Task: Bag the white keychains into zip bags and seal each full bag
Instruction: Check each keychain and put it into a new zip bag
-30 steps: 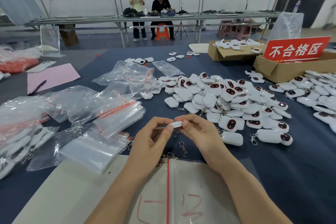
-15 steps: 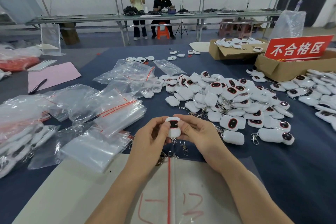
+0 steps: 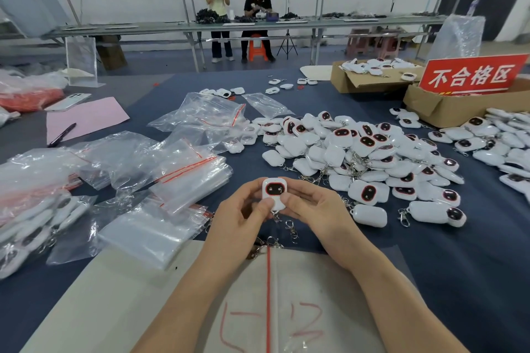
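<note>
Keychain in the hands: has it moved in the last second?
Yes. The keychain turned from edge-on to dark face toward the camera, yet stayed just beyond the far end of the red line.

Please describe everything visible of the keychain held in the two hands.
The keychain is a small rounded white case, glossy like plastic, with a dark oval face ringed in red and two dots. It is upright, face to the camera. The left hand and right hand pinch its sides; a metal chain hangs below.

White keychain (image 3: 274,191) upright, dark red-rimmed face toward camera, heap of keychains (image 3: 361,157) behind, clear red-striped zip bags (image 3: 183,178) left
</note>
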